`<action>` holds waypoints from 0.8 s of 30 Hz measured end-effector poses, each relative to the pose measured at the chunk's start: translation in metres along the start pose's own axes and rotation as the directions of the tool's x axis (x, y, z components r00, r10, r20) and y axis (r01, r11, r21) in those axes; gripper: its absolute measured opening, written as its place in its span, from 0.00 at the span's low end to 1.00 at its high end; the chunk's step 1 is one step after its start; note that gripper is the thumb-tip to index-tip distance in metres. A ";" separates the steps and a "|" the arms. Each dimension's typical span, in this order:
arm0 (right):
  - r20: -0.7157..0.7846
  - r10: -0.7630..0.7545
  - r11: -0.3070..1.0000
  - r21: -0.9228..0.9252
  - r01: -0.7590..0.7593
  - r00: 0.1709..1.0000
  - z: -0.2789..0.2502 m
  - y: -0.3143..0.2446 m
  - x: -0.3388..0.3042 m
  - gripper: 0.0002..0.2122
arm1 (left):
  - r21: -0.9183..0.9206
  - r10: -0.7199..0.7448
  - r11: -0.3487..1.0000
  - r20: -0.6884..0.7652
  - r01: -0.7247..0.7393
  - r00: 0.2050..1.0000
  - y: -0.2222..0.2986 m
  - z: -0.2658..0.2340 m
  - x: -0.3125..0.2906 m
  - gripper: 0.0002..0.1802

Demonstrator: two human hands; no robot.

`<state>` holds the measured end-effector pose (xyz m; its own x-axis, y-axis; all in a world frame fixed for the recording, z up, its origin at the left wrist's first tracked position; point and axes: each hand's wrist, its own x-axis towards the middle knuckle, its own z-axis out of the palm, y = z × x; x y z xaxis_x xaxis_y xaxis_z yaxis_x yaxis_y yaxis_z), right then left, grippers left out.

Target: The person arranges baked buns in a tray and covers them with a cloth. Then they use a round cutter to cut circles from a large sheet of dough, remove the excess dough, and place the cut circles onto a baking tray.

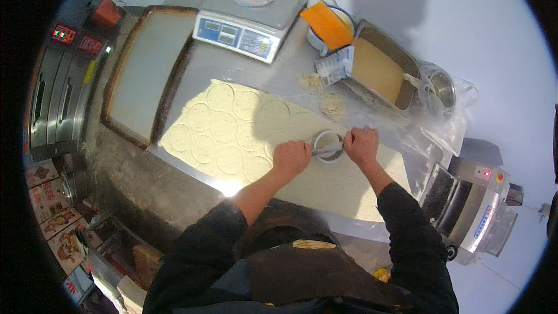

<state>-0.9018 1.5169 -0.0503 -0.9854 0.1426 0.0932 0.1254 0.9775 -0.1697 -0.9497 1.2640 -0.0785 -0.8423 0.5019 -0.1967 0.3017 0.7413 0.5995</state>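
A pale sheet of rolled-out dough (pixel 224 125) lies across the metal worktop. Several round outlines are pressed into its left half, close beside one another. Over the middle of the sheet is a round dough cutter (pixel 329 150) with a bar across it. My left hand (pixel 292 158) is closed around the bar's left end, and my right hand (pixel 361 145) grips the right end. Through the ring, dough shows beneath; whether the edge has cut through cannot be made out. To the right of the cutter the dough is unmarked.
Behind the dough are a digital scale (pixel 237 38), dough scraps (pixel 332 106), an orange scraper (pixel 328 25) on a bowl, and a metal bin of flour (pixel 378 68). A baking tray (pixel 145 72) lies left. At right stands a dough-rolling machine (pixel 471 203); an oven (pixel 55 99) is far left.
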 end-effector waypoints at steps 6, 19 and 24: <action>-0.037 -0.013 0.999 0.047 0.015 0.999 0.016 0.037 0.020 0.11 | 0.099 -0.085 0.992 0.060 0.079 0.995 0.018 0.017 0.035 0.23; 0.022 0.017 0.992 0.123 -0.020 1.000 0.027 0.043 0.023 0.12 | 0.128 -0.110 0.987 0.070 0.101 0.991 0.016 0.017 0.039 0.23; 0.002 0.029 0.991 0.133 -0.029 1.000 0.028 0.043 0.022 0.12 | 0.149 -0.108 0.984 0.092 0.094 0.990 0.017 0.014 0.044 0.23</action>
<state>-0.9213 1.5577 -0.0833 -0.9814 0.1711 0.0865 0.1379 0.9434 -0.3017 -0.9755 1.3048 -0.0879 -0.8251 0.4577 -0.3312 0.2848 0.8433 0.4559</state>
